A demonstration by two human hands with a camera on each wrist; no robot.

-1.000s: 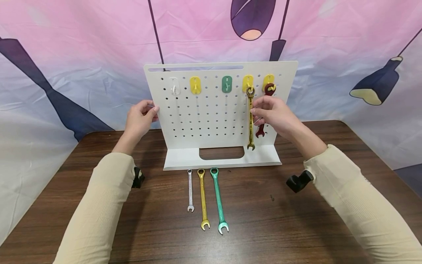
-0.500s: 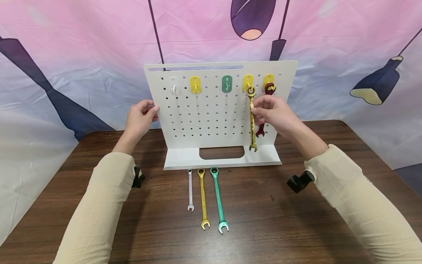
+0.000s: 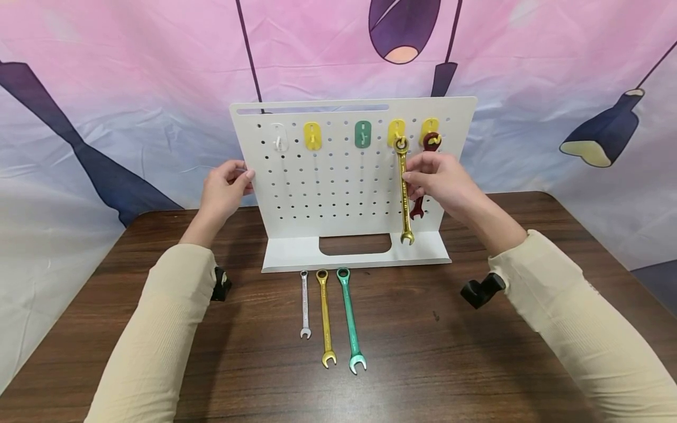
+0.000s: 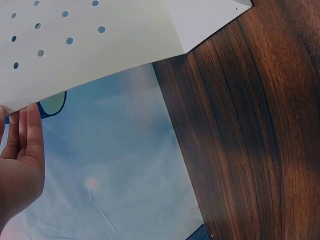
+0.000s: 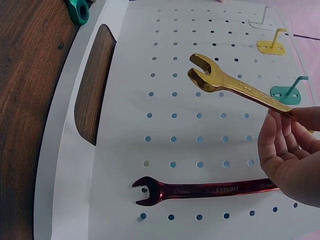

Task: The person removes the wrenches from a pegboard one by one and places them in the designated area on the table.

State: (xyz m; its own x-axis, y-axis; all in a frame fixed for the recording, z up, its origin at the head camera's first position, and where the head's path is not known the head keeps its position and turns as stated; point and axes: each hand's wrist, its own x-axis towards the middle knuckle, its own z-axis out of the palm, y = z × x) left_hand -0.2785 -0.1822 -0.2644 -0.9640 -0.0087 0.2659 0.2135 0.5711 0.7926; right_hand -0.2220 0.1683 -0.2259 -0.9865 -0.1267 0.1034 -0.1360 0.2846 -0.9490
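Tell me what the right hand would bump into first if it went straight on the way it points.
Probably the white pegboard, beyond the gold wrench the right hand pinches. The red wrench hangs close by and might be brushed first; depth is unclear.

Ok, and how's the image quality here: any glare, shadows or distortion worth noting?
Head view: soft glare on the table at bottom middle, a soft shadow beside the left sleeve; left wrist view: dimmer than the head view, no strong glare; right wrist view: the base edge of the pegboard looks bowed, but lettering on the red wrench is readable.
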